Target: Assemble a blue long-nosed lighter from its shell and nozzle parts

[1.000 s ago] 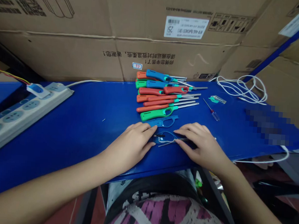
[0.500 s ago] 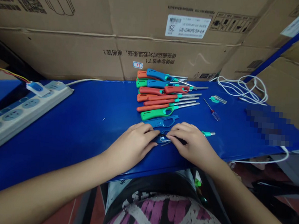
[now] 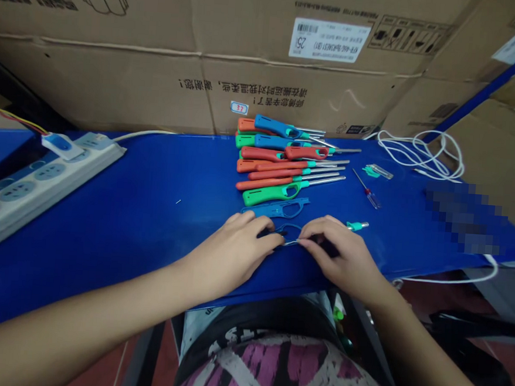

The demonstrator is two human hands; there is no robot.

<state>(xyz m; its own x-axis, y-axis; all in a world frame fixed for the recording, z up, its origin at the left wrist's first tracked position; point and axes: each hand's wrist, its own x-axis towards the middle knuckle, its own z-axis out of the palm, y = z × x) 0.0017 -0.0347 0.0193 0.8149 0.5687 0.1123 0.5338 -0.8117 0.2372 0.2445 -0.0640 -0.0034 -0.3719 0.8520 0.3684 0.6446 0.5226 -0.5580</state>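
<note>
1 blue shell (image 3: 291, 225), near side of bench (image 3: 158, 227), partly under yr L hand (image 3: 244, 240), fingers curled, exact grip can't tell; yr R hand (image 3: 336, 242) pinches white wire (image 3: 291, 242) btwn hands. Loose blue half (image 3: 274, 209) just far of it.

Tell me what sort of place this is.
Likely a small workshop bench: the shiny blue tabletop holds a pile of colourful plastic lighters with metal barrels, a long blue plastic casing piece and a slim metal-shafted screwdriver.
</note>
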